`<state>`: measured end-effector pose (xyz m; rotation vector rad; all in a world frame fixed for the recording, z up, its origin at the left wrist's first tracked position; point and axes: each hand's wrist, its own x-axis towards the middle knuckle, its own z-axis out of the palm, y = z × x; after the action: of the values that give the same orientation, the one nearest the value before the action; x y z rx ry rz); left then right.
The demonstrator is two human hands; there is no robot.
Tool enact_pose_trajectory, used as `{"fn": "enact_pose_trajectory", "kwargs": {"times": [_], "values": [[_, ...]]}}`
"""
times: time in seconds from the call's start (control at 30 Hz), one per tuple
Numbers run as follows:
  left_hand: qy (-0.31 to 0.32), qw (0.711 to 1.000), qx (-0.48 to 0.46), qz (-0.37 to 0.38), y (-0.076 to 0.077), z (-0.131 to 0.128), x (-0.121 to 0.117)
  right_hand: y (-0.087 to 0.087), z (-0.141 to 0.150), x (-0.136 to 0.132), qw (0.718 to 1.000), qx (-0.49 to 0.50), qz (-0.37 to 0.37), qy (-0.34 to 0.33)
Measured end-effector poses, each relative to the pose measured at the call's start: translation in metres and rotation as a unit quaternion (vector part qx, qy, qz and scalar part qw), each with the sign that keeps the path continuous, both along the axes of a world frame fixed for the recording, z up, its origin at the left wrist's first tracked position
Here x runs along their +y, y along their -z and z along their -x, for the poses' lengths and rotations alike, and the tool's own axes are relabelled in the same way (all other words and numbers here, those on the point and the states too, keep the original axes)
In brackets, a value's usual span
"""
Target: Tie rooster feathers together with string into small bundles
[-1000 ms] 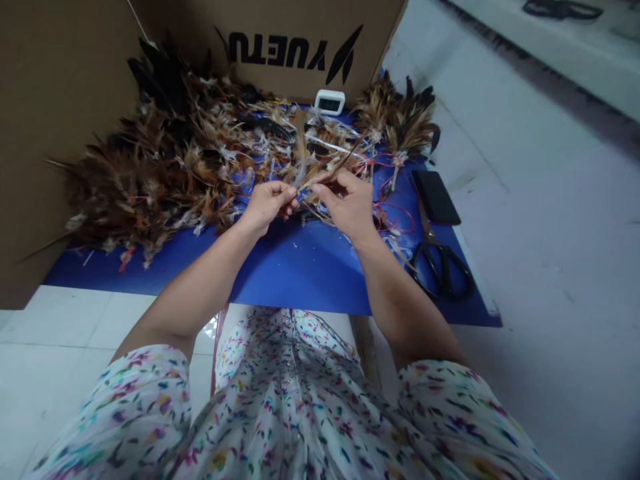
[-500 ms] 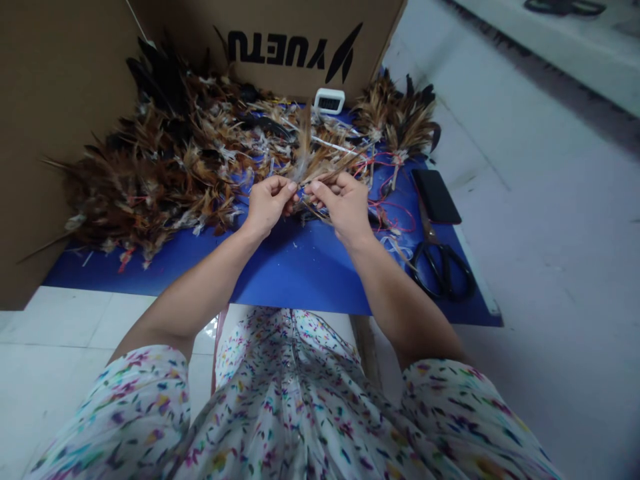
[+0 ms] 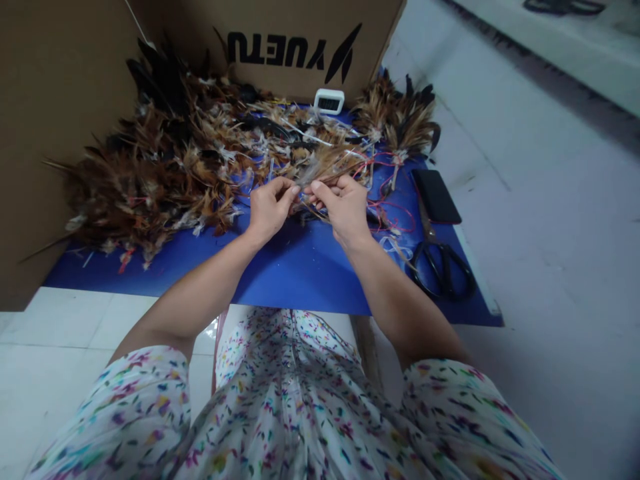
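Observation:
My left hand (image 3: 273, 208) is closed in a pinch at the pale base of a brown feather (image 3: 314, 168), which leans over to the right. Close beside it, my right hand (image 3: 345, 205) grips a few long brown feathers (image 3: 345, 160) between thumb and fingers, their tips pointing up and right. The fingertips of both hands nearly meet above the blue tabletop (image 3: 295, 267). A heap of loose brown and black feathers (image 3: 170, 153) spreads behind and left of my hands. Where the quill ends sit inside my fingers is hidden.
Large cardboard panels (image 3: 185, 27) stand behind and to the left. A white digital timer (image 3: 329, 101) is at the back. On the right are a tied feather bundle (image 3: 400, 120), red string (image 3: 400, 208), a black phone (image 3: 436, 195) and black-handled scissors (image 3: 443, 267).
The feather at my left fingertips stood upright before; now it has tipped to the right, against the feathers in my right hand. Both hands have hardly moved.

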<state>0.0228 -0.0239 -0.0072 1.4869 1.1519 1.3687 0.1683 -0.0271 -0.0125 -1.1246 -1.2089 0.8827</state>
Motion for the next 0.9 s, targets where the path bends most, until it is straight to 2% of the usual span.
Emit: {"fn": "enact_pose_trajectory", "kwargs": {"times": [0.27,0.47,0.77,0.9], "values": [[-0.016,1.000,0.021,-0.014,-0.003,0.001,-0.004,0.003,0.001,0.001,1.000,0.009,0.001,0.001],[-0.003,0.996,0.075,-0.054,0.002,0.003,-0.002,0.004,0.002,0.002,1.000,0.004,0.009,0.005],[-0.035,0.978,0.144,-0.148,0.004,0.003,-0.003,0.001,0.004,0.001,0.999,0.033,0.024,-0.001],[-0.043,0.952,0.207,-0.222,0.012,0.006,0.004,-0.001,0.005,-0.001,0.998,0.059,0.033,-0.005]]}}
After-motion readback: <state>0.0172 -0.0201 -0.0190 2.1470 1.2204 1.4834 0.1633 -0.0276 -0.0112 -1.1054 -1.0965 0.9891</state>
